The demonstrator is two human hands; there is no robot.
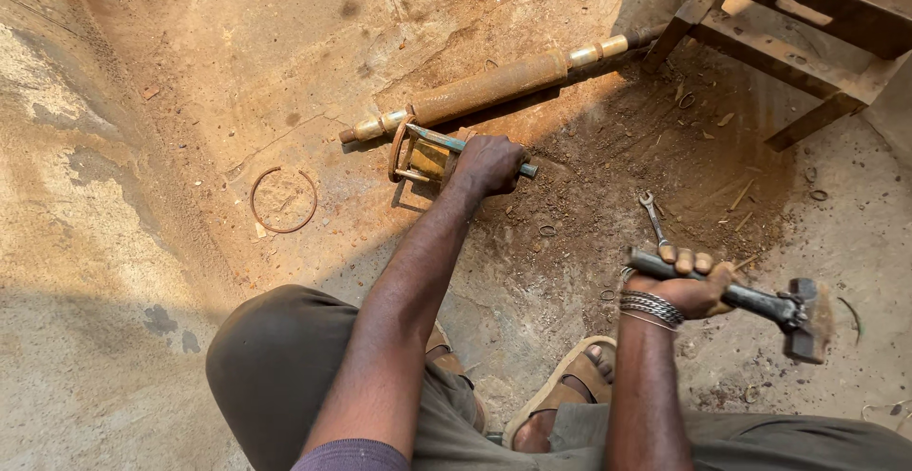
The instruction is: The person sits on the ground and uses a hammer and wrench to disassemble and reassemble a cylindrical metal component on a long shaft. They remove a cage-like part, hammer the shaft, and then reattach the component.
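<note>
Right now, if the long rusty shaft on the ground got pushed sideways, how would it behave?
The rusty shaft is round and lies free on the flat ground, so it would probably roll. It looks like solid metal: likely heavy and stiff. Its rough rust probably makes it unlikely to slip.

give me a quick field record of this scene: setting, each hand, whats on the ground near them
setting: dusty concrete floor, person crouched, sandals on
left hand: grips a thin metal rod held against a small rusty metal frame
right hand: grips a hammer, head off the floor, blurred
wrist: metal bangles on the right
behind the frame: long rusty shaft lying flat
between the hands: small spanner
left of the frame: rusty open ring
top right: wooden stool
</note>
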